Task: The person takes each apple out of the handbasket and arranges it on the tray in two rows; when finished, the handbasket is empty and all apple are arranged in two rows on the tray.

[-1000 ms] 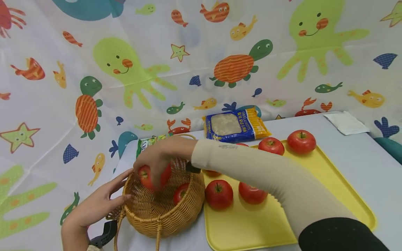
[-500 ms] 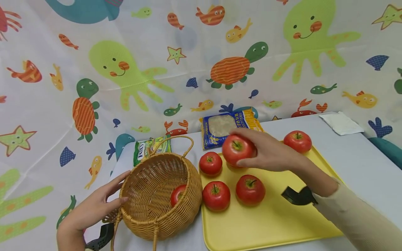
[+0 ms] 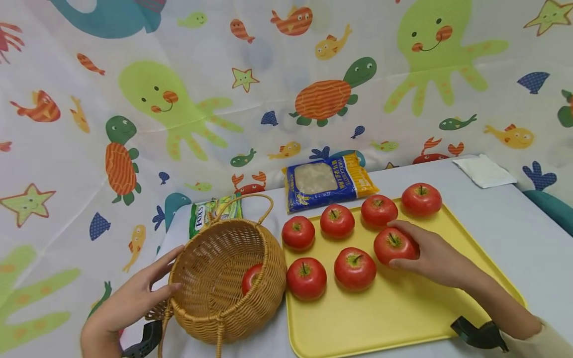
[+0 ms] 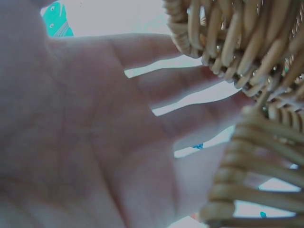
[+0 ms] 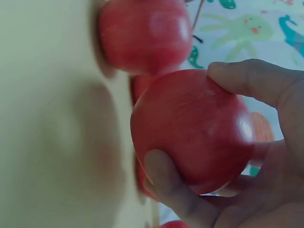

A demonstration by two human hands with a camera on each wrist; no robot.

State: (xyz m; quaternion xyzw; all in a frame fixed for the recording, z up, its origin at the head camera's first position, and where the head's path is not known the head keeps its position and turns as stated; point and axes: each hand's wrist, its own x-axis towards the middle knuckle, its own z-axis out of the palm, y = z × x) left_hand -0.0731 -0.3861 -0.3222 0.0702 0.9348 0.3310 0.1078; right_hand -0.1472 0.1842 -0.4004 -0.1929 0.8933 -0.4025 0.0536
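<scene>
My right hand [image 3: 429,253] grips a red apple [image 3: 393,245] [image 5: 190,130] that sits on the yellow tray [image 3: 403,313], at the right end of the front row. Several more red apples lie on the tray, among them one [image 3: 355,268] just left of the held apple. A wicker basket [image 3: 224,293] lies tipped toward me at the left with one apple [image 3: 251,278] inside. My left hand [image 3: 134,298] rests with straight fingers [image 4: 156,76] against the basket's outer wall [image 4: 247,142].
A blue and yellow food packet [image 3: 329,181] and a green packet [image 3: 212,215] lie behind the tray and basket. A white cloth [image 3: 483,170] lies at the back right. A sea-creature sheet hangs close behind the grey table [image 3: 528,233].
My right hand lifted an apple out of the basket, carried it right over the tray and set it down in the front row. The left hand stayed on the basket.
</scene>
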